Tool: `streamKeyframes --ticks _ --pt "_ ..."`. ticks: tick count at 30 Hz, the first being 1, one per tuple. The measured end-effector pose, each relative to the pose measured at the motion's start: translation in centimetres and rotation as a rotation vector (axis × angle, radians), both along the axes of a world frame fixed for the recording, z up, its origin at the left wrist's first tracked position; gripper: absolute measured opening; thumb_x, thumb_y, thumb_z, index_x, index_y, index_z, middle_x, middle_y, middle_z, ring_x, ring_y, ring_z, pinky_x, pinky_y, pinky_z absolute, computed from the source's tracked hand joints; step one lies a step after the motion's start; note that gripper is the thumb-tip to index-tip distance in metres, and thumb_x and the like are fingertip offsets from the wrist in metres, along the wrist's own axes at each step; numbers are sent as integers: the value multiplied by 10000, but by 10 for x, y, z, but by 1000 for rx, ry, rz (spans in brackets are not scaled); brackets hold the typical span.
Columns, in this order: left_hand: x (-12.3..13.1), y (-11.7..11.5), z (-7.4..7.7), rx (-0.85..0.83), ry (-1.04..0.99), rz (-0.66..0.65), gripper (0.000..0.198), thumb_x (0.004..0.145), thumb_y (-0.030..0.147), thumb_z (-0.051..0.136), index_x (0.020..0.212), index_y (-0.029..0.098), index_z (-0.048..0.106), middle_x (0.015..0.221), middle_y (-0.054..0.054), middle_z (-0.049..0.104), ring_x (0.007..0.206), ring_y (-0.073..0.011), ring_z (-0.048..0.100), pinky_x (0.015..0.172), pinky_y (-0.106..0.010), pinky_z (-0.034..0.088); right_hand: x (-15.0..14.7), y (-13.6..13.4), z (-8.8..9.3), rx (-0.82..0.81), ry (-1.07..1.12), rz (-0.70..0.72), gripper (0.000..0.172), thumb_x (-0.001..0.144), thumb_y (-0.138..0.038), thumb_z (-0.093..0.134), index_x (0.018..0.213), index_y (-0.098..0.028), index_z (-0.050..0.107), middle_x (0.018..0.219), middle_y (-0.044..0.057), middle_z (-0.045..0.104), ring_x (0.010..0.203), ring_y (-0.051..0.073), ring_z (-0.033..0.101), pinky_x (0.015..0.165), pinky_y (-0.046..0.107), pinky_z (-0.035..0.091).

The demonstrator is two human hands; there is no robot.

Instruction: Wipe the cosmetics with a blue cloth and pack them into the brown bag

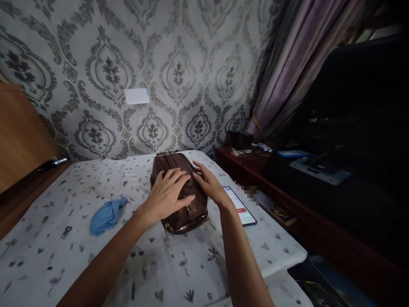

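A brown leather bag (200, 207) with brass-coloured zippers lies on the patterned white sheet (153, 273). My left hand (169, 192) rests across its top left part, fingers stretched out and thumb apart. On the bag's right side lies my right hand (211, 183), its fingers extended along the upper edge. Neither hand is wrapped round the bag. Both palms are turned down or inward and cannot be seen. To the left on the sheet is a crumpled blue cloth (107, 216).
A lit phone (246, 215) lies on the sheet right of my right wrist. Along the right runs a dark red wooden desk (287, 209) with a large dark screen and cables. A wooden board (25, 136) stands at the left, and the papered wall (179, 85) closes the back.
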State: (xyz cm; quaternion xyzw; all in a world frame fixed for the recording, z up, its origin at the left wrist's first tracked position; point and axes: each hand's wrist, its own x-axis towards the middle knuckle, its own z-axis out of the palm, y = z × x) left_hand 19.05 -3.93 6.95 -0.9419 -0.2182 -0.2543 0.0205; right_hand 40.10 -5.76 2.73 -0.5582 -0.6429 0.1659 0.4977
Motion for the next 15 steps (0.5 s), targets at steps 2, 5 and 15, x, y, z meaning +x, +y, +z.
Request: streamKeyframes --ticks 2,5,15 --pt "0 -1 0 1 10 3 468 958 481 569 1327 194 543 1437 -128 567 1385 -325 449 1115 -555 382 -1 -6 2 1 -17 -34 546 953 -364 498 1483 -241 454 1461 127 572 1334 264 556 1061 468 495" --pt "0 -1 0 3 23 9 470 962 476 560 1336 191 537 1445 -131 564 1397 -327 437 1120 -565 375 -6 -11 7 34 -59 -72 547 939 -294 487 1484 -255 459 1479 121 554 1333 275 552 1056 485 498" --pt "-1 -2 0 -6 25 25 444 969 448 535 1334 196 538 1436 -136 565 1384 -332 449 1106 -581 404 10 -5 14 25 -56 12 377 907 -275 512 1243 -244 680 1299 87 691 1221 246 620 1039 441 498"
